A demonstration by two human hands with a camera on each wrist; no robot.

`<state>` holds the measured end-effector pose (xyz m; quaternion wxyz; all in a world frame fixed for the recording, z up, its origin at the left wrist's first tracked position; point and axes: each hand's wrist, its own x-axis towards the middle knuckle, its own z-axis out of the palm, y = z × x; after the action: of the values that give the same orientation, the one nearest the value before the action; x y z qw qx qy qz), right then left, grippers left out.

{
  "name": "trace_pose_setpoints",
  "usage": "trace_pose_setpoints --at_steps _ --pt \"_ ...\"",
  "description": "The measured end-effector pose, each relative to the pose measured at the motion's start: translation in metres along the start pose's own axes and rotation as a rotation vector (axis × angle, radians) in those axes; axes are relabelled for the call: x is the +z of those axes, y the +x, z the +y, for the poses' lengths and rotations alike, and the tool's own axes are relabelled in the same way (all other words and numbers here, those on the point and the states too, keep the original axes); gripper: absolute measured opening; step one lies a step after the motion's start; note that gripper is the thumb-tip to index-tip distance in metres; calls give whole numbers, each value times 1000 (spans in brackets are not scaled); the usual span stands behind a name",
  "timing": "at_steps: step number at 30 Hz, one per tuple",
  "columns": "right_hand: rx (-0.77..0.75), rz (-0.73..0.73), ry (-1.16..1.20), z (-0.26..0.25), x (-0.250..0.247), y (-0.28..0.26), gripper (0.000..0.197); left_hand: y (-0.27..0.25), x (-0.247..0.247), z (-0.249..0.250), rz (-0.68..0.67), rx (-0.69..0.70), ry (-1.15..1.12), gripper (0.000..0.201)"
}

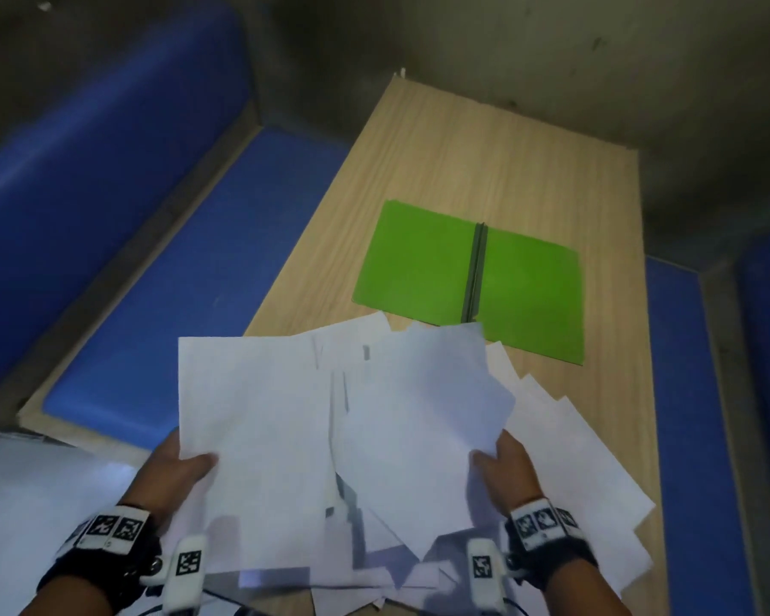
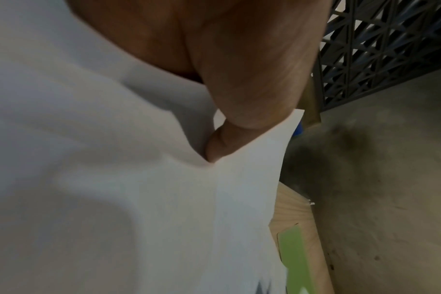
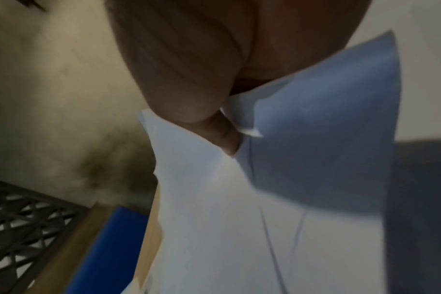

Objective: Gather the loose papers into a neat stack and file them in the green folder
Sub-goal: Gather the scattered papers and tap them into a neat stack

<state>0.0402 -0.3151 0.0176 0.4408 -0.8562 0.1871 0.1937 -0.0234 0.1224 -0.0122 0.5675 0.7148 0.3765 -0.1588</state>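
1. Head view: I see my left hand [image 1: 183, 466] and right hand [image 1: 505, 469] each grasping a side of a loose, uneven sheaf of thin white papers [image 1: 330, 429], thumbs pressed on top of the sheets.
2. The papers fan out at different angles, corners jutting; more sheets lie spread flat on the pale wood-grain table [image 1: 485, 148] below and to the right of the lifted ones.
3. The flat green folder [image 1: 419, 260] lies open on the table just beyond the papers, two matte rectangular covers joined by a dark narrow spine; the far edges of the sheets overlap its near edge.
4. Left wrist view: my thumb [image 2: 222, 145] dents the soft sheet into shallow creases, and a strip of the folder shows at the table's edge.
5. Right wrist view: my thumb pins bent, overlapping sheets; the picture is blurred.
6. Blue padded bench seats [image 1: 187, 304] flank the table on both sides, against rough grey walls.
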Motion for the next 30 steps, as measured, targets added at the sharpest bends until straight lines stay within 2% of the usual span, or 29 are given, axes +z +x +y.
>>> trace_pose_setpoints --at_steps 4,7,10,12,13,14,15,16,17,19,20,22,24,25,26,27,28,29,30 --pt "-40 42 81 15 -63 -30 27 -4 14 19 -4 61 -12 47" --pt "-35 40 122 25 -90 -39 24 -17 42 36 -106 66 -72 35" --pt "-29 -7 171 28 -87 -45 25 -31 76 43 -291 22 -74 45" --pt "-10 -55 195 28 -67 -47 18 -41 100 44 -413 5 -46 47" --pt "3 -97 215 28 -55 -47 24 -49 112 45 -470 -19 -39 46" --pt "23 -136 237 32 -42 -45 42 -53 121 45 -523 -27 -28 43" --pt "55 -182 272 35 -29 -44 60 -57 129 43 -538 -29 -11 38" --pt "97 -219 315 38 -18 -44 66 -60 135 42 -516 -44 3 37" --pt "138 -230 370 42 -8 -43 61 -61 139 39 -455 -71 -8 44" --pt "135 -230 388 47 8 -43 55 -63 143 32 -400 -162 -34 78" --pt "118 -219 351 47 13 -43 57 -65 143 30 -402 -238 -82 84" --pt "79 -193 308 48 19 -43 49 -64 141 26 -456 -370 -237 73" --pt "32 -172 272 44 19 -44 40 -65 136 28 -497 -329 -204 58" --pt "9 -156 265 41 20 -44 51 -61 134 24 -471 -272 -154 60" --pt "-2 -144 266 41 22 -42 76 -56 134 20 -447 -227 -83 61" --pt "1 -129 261 44 25 -39 99 -54 133 19 -443 -225 -54 58" --pt "25 -122 240 44 28 -36 110 -54 134 18 -463 -231 -55 58" --pt "44 -130 212 44 31 -35 106 -53 135 16 -492 -227 -37 60" --pt "64 -139 181 41 32 -35 91 -53 137 15 -508 -207 -22 65"
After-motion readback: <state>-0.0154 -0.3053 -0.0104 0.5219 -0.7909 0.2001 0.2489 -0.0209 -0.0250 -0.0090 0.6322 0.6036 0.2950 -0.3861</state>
